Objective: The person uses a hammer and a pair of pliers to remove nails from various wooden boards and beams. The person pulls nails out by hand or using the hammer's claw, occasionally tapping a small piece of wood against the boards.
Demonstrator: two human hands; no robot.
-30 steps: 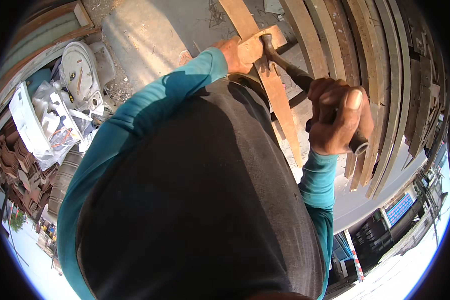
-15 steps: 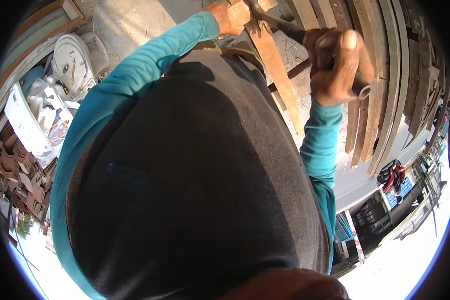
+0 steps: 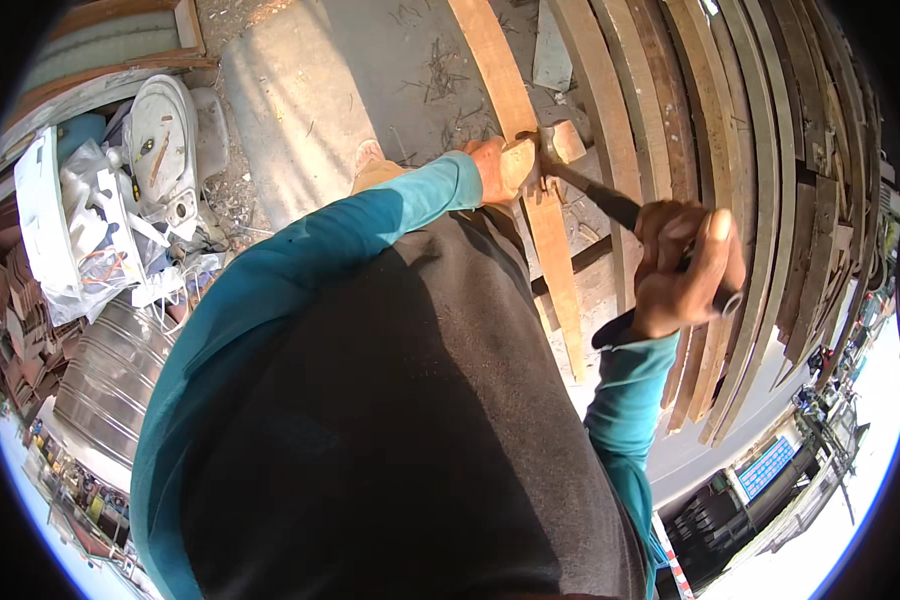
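My left hand (image 3: 487, 168) is closed around one end of a short wooden block (image 3: 517, 163), which lies across a long light-brown plank (image 3: 557, 240). Another cut end of wood shows just past the hammer head; whether it is the same block I cannot tell. My right hand (image 3: 682, 268) grips the hammer (image 3: 610, 203) by its dark handle, whose hollow-looking end sticks out below the fist. The hammer's metal head rests at the block, with its claw-like prongs over the plank. What lies under the claw is too small to make out.
Several long wooden beams (image 3: 660, 110) lie side by side to the right. At the left are a white toilet bowl (image 3: 160, 140), a white box with plastic bags (image 3: 45, 220), a ribbed metal tank (image 3: 120, 375) and stacked roof tiles (image 3: 10, 290). Twigs and debris litter the concrete floor (image 3: 400, 70).
My view has tilted, so hands, plank and block sit lower in the picture and more floor shows. Both hands keep their holds. The hammer's head stays at the block.
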